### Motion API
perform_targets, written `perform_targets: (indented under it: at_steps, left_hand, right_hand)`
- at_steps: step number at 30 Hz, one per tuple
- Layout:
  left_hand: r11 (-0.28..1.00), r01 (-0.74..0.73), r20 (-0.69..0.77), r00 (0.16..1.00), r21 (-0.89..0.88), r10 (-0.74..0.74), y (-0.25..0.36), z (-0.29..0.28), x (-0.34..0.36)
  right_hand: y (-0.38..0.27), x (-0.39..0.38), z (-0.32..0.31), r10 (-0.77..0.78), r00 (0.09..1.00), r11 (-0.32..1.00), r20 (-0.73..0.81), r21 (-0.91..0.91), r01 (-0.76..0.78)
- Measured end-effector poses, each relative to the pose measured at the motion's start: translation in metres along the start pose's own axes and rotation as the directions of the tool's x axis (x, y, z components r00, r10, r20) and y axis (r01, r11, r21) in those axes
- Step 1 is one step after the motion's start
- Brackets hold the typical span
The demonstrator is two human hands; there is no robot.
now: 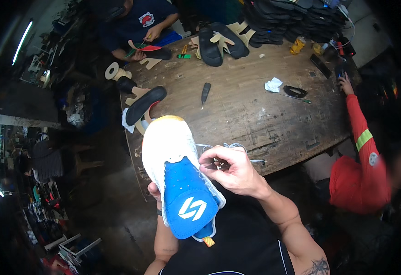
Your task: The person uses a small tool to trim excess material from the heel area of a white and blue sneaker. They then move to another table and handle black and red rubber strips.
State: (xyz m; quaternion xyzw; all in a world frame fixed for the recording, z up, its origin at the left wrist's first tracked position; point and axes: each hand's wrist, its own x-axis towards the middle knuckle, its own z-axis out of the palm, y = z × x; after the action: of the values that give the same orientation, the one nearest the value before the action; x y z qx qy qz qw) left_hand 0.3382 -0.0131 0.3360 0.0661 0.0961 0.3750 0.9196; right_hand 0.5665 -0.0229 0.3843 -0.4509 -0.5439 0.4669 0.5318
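A white sneaker (166,137) with a blue tongue (186,201) and a yellow heel tab is held upright before me, toe pointing away. My left hand (154,192) grips it from the left and is mostly hidden behind it. My right hand (228,169) is closed at the shoe's right eyelet edge, its curled fingers around something small and dark with shiny bits that I cannot make out. Pale blue laces (235,147) trail behind that hand.
The worn wooden table (292,128) bears sandal parts (145,103), a screwdriver-like tool (205,94), stacked black soles (278,23), a spool (113,71) and a phone (320,65). A co-worker (141,23) handles sole pieces at the far left; another person's red sleeve (365,133) reaches along the right.
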Motion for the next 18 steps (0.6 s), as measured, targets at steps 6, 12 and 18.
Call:
perform_targets:
  at_steps: [6, 12, 18]
  left_hand:
    - [0.962, -0.003, -0.119, 0.992, -0.274, -0.031, -0.009, 0.024, -0.014]
    - [0.950, -0.101, -0.107, 0.985, 0.295, 0.138, 0.019, 0.005, 0.010]
    - [0.852, -0.102, -0.206, 0.949, 0.514, 0.238, 0.028, 0.012, -0.003]
  right_hand:
    - [-0.009, -0.002, 0.003, -0.045, 0.998, 0.999, 0.033, 0.016, 0.044]
    - [0.004, 0.000, -0.012, -0.102, 0.994, 0.989, 0.051, -0.105, 0.106]
    - [0.022, 0.003, -0.002, -0.133, 0.991, 0.939, -0.033, -0.324, 0.116]
